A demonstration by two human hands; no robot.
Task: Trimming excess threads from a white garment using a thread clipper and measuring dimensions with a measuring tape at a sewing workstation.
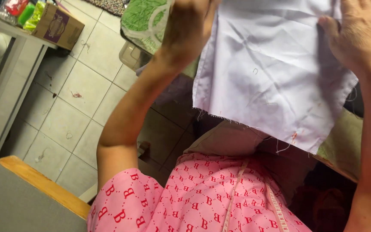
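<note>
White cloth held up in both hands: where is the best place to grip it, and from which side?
Probably the white cloth is best pinched at its top corners, from above, where the left hand and right hand are: it hangs limp, with its frayed bottom edge free.

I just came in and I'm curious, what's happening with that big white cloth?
A person in a pink patterned top is holding up a piece of white cloth with both hands. The left hand grips its upper left edge, and the right hand holds the right side. The lower edge is frayed, with loose threads. A measuring tape hangs over the person's front. Below is a tiled floor.
</note>
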